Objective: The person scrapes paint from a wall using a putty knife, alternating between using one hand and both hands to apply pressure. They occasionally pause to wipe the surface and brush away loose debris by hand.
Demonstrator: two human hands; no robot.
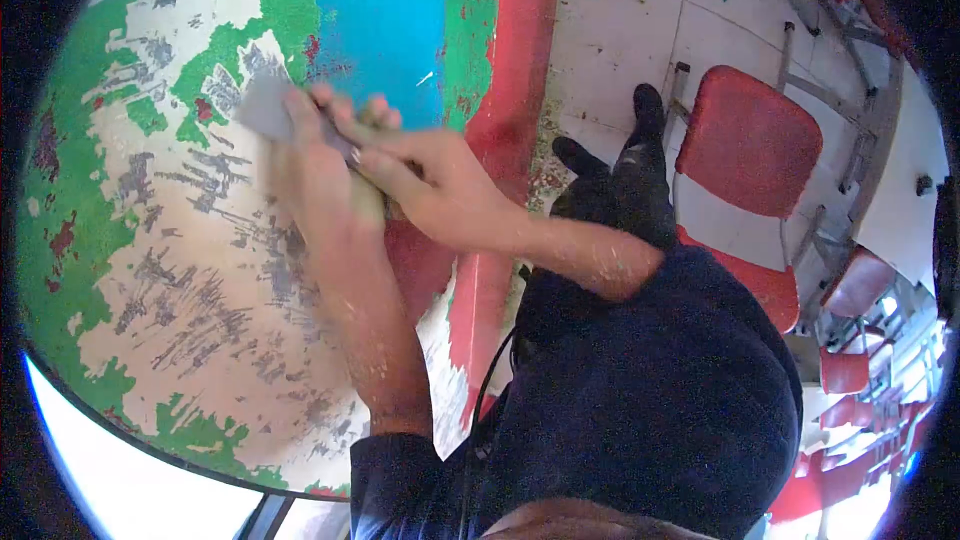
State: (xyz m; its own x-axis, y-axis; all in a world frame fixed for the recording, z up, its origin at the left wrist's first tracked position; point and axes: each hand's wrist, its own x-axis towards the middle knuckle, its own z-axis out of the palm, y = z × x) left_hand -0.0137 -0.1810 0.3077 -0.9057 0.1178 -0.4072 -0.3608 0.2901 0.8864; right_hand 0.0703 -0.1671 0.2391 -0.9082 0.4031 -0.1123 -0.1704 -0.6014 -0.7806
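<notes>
A scraper with a flat grey blade [266, 108] lies against the peeling painted surface [200, 270], which shows white, green, blue and red areas. My left hand [325, 180] is closed on the scraper, with a finger stretched along the blade. Beside it, my right hand [435, 175] is wrapped round the dark handle part, its thumb close to my left hand. Motion blurs both hands, and they hide much of the handle. Grey scrape marks and bare patches surround the blade.
A red band [525, 60] runs along the surface's edge nearest the tiled floor [625, 30]. Paint flakes lie on the floor. My legs and dark shoes show beside a red chair [755, 140]. More red chairs [845, 370] and a white tabletop [905, 180] stand at the right.
</notes>
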